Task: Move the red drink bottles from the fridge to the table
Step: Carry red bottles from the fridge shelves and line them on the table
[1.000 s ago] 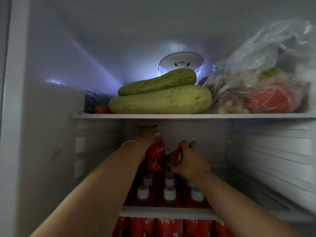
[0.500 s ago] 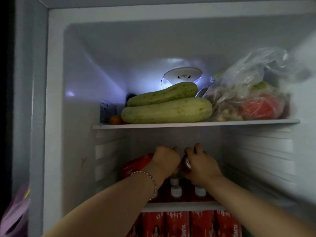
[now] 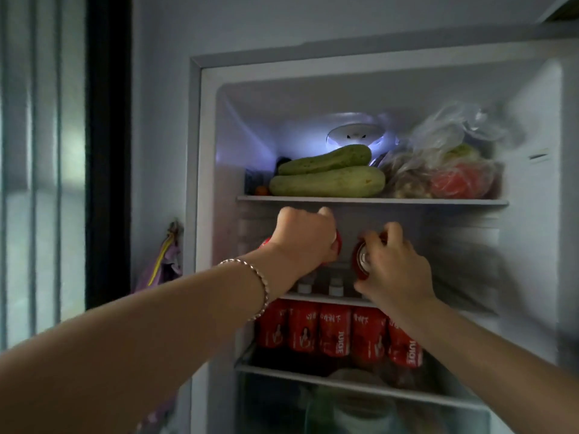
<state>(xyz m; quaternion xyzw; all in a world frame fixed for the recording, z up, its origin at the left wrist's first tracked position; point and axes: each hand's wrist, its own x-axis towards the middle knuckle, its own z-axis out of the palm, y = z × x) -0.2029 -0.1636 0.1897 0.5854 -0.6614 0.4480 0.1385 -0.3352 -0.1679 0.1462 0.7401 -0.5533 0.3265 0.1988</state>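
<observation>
As seen from the head camera, facing the open fridge, entered by count.

Hands, two. Left hand: closes fully into a fist round the first red bottle, knuckles toward the camera; holds it crosswise, red showing at either side of the fist. Right hand: curls fingers and thumb tight round the second red bottle; holds it end-on, base turned to the camera. Both bottles held inside the middle compartment, under the top shelf and above the middle shelf, side by side and apart.

Front row of red bottles, five. Stand upright on the lower shelf, close-packed, labels outward; rightmost partly behind the right forearm.

White caps, two. Show just above the middle shelf edge, between the two forearms; bodies hidden.

Green marrows, two. Lie on the top shelf, the smaller stacked on the larger.

Small orange item, one. Sits just beside the left end of the lower marrow; too small to identify.

Clear plastic bags of produce, number not to be told. Fill the right of the top shelf, against the marrows.

Round lamp, one. Glows behind the marrows.

Bracelet, one. Circles the left wrist.

Purple bag, one. Hangs outside, left of the fridge.
</observation>
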